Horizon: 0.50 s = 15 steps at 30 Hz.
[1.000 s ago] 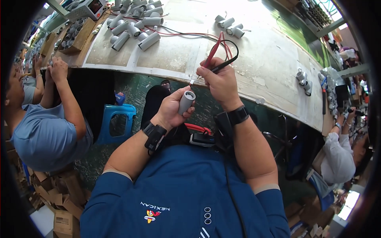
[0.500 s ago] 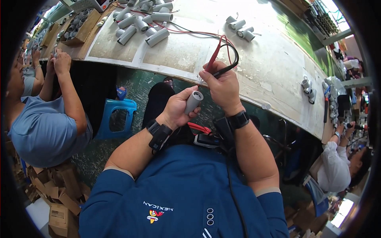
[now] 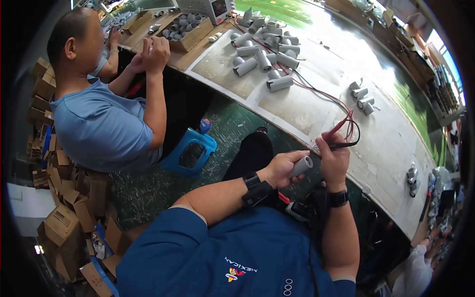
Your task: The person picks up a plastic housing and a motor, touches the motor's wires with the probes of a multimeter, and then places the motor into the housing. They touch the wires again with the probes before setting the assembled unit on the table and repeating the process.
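Note:
In my left hand [image 3: 283,170] is a grey cylindrical housing [image 3: 300,167], tilted with its open end up and toward the right. Closed round a red test probe [image 3: 337,126] and a black test probe [image 3: 340,145], my right hand [image 3: 334,159] is just right of the housing at the table's edge. The probe tips point toward my left fingertips; whether they touch anything is too small to tell. Red and black leads [image 3: 316,92] run back across the table [image 3: 316,116] from the probes.
Many grey housings [image 3: 269,58] lie at the table's back left, a few more [image 3: 363,99] farther right. Beyond stand a box of grey parts [image 3: 190,39] and an instrument [image 3: 217,11]. At left, a co-worker [image 3: 104,119] sits by a blue stool [image 3: 190,151]; cardboard boxes [image 3: 62,225] pile behind.
The view has swung left, so the whole scene sits farther right and more of the co-worker shows. Both hands keep hold of the same things, close together.

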Available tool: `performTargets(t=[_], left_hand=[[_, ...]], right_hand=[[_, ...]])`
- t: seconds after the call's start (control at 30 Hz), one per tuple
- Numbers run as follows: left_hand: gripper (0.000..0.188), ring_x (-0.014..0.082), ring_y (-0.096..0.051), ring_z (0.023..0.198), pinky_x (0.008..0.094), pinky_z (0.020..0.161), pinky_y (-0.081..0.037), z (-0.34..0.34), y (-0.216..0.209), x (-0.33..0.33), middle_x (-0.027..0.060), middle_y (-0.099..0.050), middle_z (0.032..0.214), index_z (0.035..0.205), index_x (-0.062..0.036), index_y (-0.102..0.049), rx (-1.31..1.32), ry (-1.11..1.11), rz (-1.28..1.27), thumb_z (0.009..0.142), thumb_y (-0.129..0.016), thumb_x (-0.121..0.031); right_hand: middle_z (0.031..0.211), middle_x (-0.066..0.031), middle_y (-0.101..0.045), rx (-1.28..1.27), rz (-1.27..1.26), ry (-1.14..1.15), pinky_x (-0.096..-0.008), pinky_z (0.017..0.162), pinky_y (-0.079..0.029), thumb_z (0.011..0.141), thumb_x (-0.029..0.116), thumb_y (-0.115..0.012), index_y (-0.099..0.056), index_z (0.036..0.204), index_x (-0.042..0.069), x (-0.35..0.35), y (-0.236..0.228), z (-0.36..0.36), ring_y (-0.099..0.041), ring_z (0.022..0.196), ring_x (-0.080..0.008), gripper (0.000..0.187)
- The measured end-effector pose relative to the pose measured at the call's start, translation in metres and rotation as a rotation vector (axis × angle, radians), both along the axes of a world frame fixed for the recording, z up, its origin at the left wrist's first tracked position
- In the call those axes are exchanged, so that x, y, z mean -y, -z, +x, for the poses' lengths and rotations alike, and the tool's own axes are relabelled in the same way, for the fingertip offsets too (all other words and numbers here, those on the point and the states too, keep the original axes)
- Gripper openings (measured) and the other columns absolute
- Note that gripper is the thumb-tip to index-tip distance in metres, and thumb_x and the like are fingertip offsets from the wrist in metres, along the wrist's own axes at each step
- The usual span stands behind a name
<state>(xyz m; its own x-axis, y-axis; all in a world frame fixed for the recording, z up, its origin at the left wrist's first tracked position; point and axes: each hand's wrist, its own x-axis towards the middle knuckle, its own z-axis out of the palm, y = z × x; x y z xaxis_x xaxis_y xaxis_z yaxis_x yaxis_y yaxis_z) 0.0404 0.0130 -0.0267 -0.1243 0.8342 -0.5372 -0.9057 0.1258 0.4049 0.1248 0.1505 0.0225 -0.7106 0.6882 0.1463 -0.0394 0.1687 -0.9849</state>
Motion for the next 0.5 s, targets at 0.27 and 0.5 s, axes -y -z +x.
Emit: performTargets(t=[0.27,0.5], left_hand=[[0.034,0.0167,-0.059,0.056,0.0248,0.041,-0.039,-0.0046,0.0001,-0.0008,0.0027,-0.063,0.073,0.092,-0.0125,-0.066,-0.006,0.004,-0.01,0.103,-0.058,-0.043],[0.031,0.0164,-0.058,0.056,0.0245,0.041,-0.038,-0.0042,-0.0012,0.0001,0.0036,-0.064,0.075,0.094,-0.0118,-0.067,0.015,-0.013,0.012,0.101,-0.062,-0.042]], right_hand=[[0.091,-0.0028,-0.069,-0.028,-0.038,-0.053,-0.0252,0.076,-0.051,0.093,0.004,-0.073,-0.067,0.105,0.0,-0.0065,0.0011,-0.0042,-0.062,0.083,-0.0099,0.015],[0.091,-0.0025,-0.069,-0.015,-0.003,-0.043,-0.0248,0.076,-0.051,0.093,0.004,-0.073,-0.066,0.106,0.001,-0.0058,0.0025,-0.0031,-0.062,0.084,-0.0096,0.015]])
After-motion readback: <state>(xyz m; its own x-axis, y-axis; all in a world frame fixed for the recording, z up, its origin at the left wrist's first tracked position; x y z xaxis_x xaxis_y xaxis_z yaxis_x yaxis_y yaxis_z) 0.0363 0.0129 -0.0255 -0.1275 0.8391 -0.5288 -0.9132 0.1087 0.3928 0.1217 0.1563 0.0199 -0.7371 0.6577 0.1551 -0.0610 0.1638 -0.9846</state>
